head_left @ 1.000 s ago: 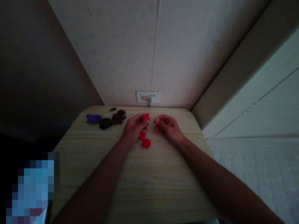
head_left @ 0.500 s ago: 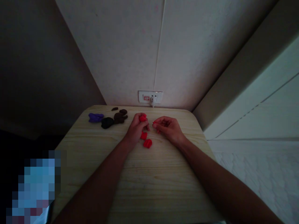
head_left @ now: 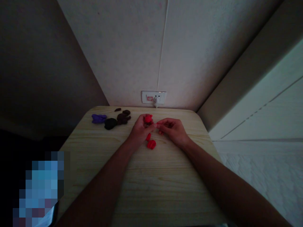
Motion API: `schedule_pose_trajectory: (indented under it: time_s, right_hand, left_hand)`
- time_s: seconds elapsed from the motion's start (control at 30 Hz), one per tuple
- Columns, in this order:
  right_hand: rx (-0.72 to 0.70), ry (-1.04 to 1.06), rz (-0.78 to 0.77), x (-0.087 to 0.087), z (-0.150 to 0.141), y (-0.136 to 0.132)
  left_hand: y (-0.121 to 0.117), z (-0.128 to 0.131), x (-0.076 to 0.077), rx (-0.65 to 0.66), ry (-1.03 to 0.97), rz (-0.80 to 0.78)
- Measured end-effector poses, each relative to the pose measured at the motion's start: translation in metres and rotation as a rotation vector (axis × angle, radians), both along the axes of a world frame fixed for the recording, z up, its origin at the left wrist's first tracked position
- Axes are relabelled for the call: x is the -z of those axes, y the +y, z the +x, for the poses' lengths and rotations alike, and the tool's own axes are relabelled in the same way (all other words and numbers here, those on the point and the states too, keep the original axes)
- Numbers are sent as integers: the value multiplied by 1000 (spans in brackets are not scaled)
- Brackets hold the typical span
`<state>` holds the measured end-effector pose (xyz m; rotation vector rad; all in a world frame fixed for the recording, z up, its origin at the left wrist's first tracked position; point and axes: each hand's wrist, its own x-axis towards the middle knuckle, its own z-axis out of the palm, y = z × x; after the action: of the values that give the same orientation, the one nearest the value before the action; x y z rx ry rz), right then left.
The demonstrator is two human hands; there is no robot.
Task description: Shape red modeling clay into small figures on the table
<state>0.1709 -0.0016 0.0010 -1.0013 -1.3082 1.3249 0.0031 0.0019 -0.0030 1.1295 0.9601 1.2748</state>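
My left hand point(head_left: 140, 130) is closed around a rounded lump of red modelling clay point(head_left: 148, 119), which has small bumps on it. My right hand point(head_left: 172, 128) pinches a tiny bit of red clay point(head_left: 158, 124) between thumb and forefinger. The thumb tips of both hands meet, or nearly meet, at that bit. Just below my left hand lies a small red clay piece point(head_left: 148, 137), partly hidden by the hand. A larger red clay lump point(head_left: 151, 144) rests on the wooden table point(head_left: 146, 186) close to it.
At the table's back left lie purple clay point(head_left: 98, 119), a black clay lump point(head_left: 110, 123) and several dark brown clay pieces point(head_left: 122, 118). A wall socket point(head_left: 153, 97) with a plug is behind the table. A blurred-out screen point(head_left: 44, 186) stands at lower left.
My hands have come together, the left thumb reaching toward the right fingertips. The red lump in my left hand has turned and shows more. The view has shifted slightly.
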Motion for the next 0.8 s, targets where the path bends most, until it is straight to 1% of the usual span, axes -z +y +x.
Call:
schedule_pose_trajectory:
  time_s: [0.33,0.5,0.63,0.7,0.8]
  right_hand:
    - [-1,-11,1,1,0,0]
    - [-26,-36,7,0,0,1]
    - [-46,-85,32,-1,0,1]
    - [-33,-91,49,1,-1,0]
    - [34,-105,59,5,-2,-1]
  left_hand:
    - [-2,0,-3,20,42,-31]
    - [0,0,-1,18,53,-21]
    - [1,0,1,25,81,-50]
    - [0,0,0,35,89,-63]
    - [-2,0,-2,42,84,-71]
